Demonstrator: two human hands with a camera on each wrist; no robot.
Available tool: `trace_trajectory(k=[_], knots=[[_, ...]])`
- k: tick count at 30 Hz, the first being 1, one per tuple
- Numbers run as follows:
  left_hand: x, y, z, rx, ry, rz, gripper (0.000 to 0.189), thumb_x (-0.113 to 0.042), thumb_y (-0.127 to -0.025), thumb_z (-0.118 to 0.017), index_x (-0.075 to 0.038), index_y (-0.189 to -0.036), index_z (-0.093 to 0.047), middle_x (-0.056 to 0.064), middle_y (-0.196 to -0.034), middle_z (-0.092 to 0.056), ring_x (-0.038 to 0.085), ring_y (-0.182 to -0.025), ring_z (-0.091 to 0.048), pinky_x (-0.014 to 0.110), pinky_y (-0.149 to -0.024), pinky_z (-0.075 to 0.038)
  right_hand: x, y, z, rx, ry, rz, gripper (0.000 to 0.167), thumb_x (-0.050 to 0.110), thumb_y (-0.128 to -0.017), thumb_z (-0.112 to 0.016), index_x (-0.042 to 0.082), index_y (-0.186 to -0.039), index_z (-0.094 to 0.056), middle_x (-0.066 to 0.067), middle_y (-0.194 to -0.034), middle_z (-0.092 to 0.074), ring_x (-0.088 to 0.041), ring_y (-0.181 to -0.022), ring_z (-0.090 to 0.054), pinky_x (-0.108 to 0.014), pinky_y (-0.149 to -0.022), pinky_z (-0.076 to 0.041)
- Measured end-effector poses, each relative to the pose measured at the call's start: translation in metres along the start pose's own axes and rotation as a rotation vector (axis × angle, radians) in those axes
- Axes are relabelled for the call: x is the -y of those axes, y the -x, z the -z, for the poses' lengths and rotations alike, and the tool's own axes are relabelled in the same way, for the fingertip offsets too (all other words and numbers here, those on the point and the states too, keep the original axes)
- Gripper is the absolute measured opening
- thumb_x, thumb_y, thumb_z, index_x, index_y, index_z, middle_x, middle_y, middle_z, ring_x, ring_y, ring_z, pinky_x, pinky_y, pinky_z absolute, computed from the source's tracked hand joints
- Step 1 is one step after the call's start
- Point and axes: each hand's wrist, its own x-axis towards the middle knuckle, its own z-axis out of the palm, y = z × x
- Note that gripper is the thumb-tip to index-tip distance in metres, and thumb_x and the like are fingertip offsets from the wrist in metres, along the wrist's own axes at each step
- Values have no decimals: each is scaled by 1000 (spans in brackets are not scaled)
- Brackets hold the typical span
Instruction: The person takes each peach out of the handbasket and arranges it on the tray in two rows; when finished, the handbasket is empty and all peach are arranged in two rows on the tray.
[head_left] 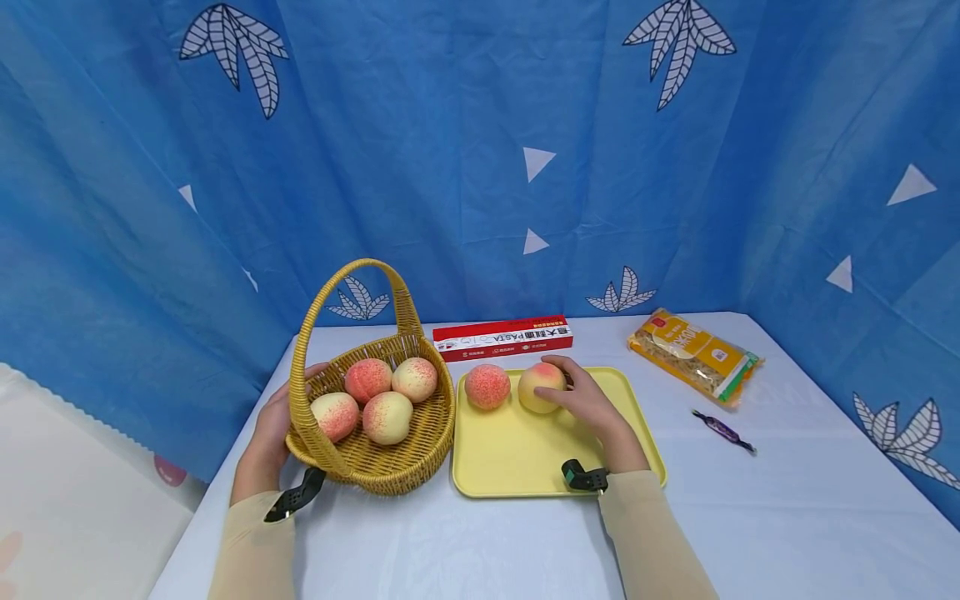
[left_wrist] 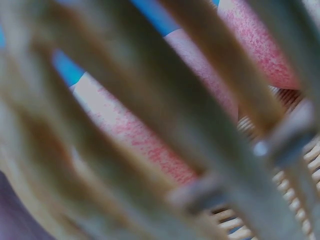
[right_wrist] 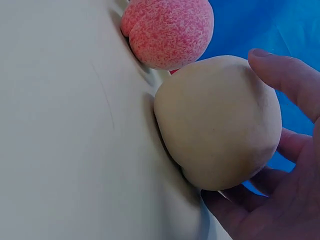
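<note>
right hand: gripping pale peach near far edge of yellow tray
left hand: at left side of wicker basket; cannot tell grip
red peach: tray's far left corner
basket: four peaches; near left edge of bench
pasta box: bench's far edge
noodle bag: far right corner

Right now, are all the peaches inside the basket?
No, the red peach sits on the yellow tray, outside the basket.

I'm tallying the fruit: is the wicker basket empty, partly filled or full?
Partly filled: in the head view, four peaches lie in the wicker basket, leaving part of its inside bare.
</note>
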Motion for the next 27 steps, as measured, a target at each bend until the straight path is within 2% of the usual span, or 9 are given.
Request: trace_trajectory(k=[5,14,20,24,27], knots=[[-1,0,-1,-14,5,14,47,-42,-108,-25,-35,-153,-39,5,-166,-23,27,-152,-18,50,-121,-19,5,2,1,-1,17,16,66,35,-91,-72,22,-149,-43,-9,-151,-45,-33,-137,-44,-54,-114,-37],[0,1,0,-5,1,3,47,-42,-109,-28,-35,-154,-38,5,-167,-21,27,-152,-17,50,-121,-19,13,1,-1,-38,40,21,62,32,-92,-71,21,-147,-44,-10,-156,-39,-34,-145,-35,-56,-118,-31],[0,0,0,-4,11,0,47,-41,-109,-28,-35,-153,-39,6,-166,-23,26,-152,-19,47,-120,-20,20,3,-3,-76,107,68,60,32,-93,-71,21,-146,-46,-10,-158,-37,-35,-149,-29,-58,-120,-25],[0,-1,-1,-1,21,15,46,-37,-109,-26,-36,-153,-38,5,-165,-26,27,-151,-22,47,-120,-22,27,5,-4,-99,147,122,58,32,-92,-72,20,-144,-49,-10,-155,-39,-37,-148,-30,-64,-117,-27],[0,-1,-1,-3,20,19,46,-36,-109,-25,-36,-154,-38,5,-165,-26,27,-151,-22,47,-120,-22,32,5,-5,-111,158,177,56,29,-92,-73,17,-142,-51,-12,-152,-43,-37,-145,-33,-63,-116,-29]])
